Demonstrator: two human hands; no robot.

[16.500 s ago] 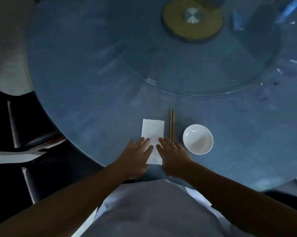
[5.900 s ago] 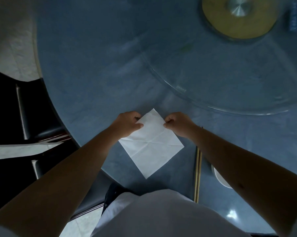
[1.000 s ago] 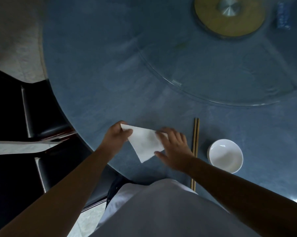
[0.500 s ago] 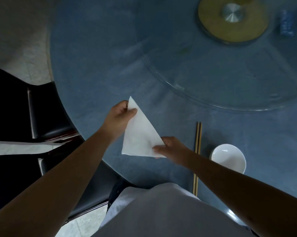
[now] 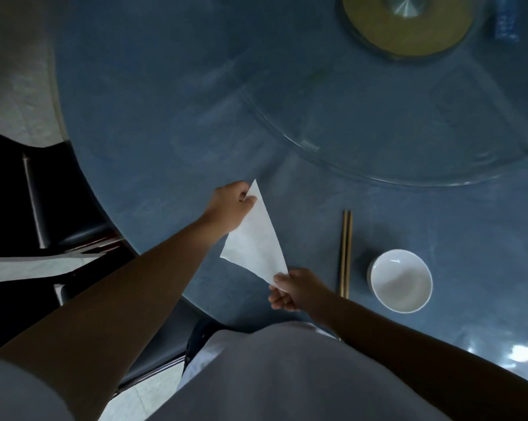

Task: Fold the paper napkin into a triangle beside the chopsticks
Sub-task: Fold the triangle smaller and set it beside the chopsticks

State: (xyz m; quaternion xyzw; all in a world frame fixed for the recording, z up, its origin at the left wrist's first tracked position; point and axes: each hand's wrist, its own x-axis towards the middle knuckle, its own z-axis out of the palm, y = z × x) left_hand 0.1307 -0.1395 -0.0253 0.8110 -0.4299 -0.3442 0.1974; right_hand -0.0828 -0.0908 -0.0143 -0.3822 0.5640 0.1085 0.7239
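A round blue-grey table fills most of the view. A clear glass turntable lies toward two o'clock, on a round yellowish wooden hub. A small white ceramic bowl stands at four o'clock. A black chair sits at nine o'clock.

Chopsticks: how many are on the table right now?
2. The chopsticks lie side by side, touching, between the folded napkin and the white bowl; their near ends pass behind the right forearm. None other shows.
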